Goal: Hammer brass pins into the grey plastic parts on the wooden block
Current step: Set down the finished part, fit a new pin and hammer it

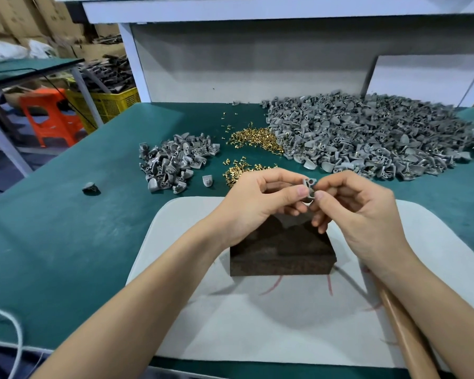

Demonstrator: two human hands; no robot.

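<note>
While both hands hover above the wooden block (282, 253), the left hand (260, 203) pinches one grey plastic part (309, 187) between thumb and fingertips. The right hand (359, 212) closes thumb and forefinger on that same part's lower edge — whether a pin sits between those fingers is too small to tell.

The block's far end is hidden behind the hands. Its near face shows dark, resting on a white mat (257, 324) marked with red scrawl. Down at the right, a wooden handle (405, 335) runs from under the right wrist off the bottom edge — neither end in view.

Beyond the hands, brass pins (255, 140) lie in two loose scatters on the green table (66, 242). A small heap of grey parts (173, 162) sits to their left. A big heap (367, 138) spreads to their right, its far side cut by the frame.
</note>
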